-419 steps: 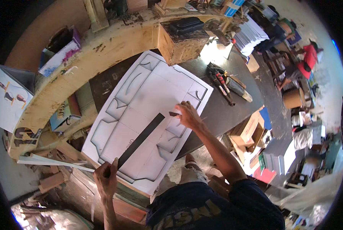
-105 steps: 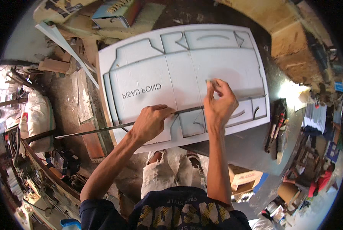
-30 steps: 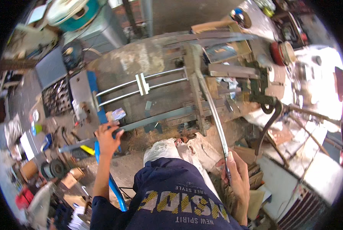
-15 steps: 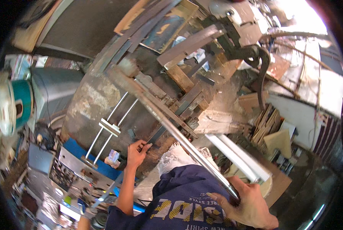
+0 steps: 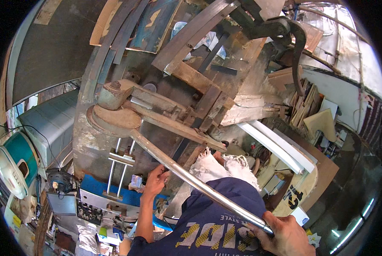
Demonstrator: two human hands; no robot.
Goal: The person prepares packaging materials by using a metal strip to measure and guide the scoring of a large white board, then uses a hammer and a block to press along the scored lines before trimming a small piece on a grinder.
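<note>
My right hand (image 5: 287, 234) is closed around the near end of a long shiny metal pipe handle (image 5: 186, 177). The pipe slants away to the left and joins a rusty round steel head (image 5: 116, 119) of a bench-mounted lever tool. Two rusty parallel arms (image 5: 174, 128) extend rightward from this head. My left hand (image 5: 156, 181) is closed at the near end of a dark flat metal bar (image 5: 181, 149), left of the pipe. Beyond the pipe, the bar passes under the rusty arms, which hide its far part.
A white two-rod metal frame (image 5: 121, 159) lies left of my left hand, near a small box (image 5: 136, 181). White metal channels (image 5: 272, 147) lie at right. A curved iron lever (image 5: 300, 59) hangs at upper right. A teal-and-white appliance (image 5: 18, 164) stands far left.
The pipe has swung away from the rusty arms, and its head now shows clearly. My view has turned and shifted. My left hand stays at the bar's end.
</note>
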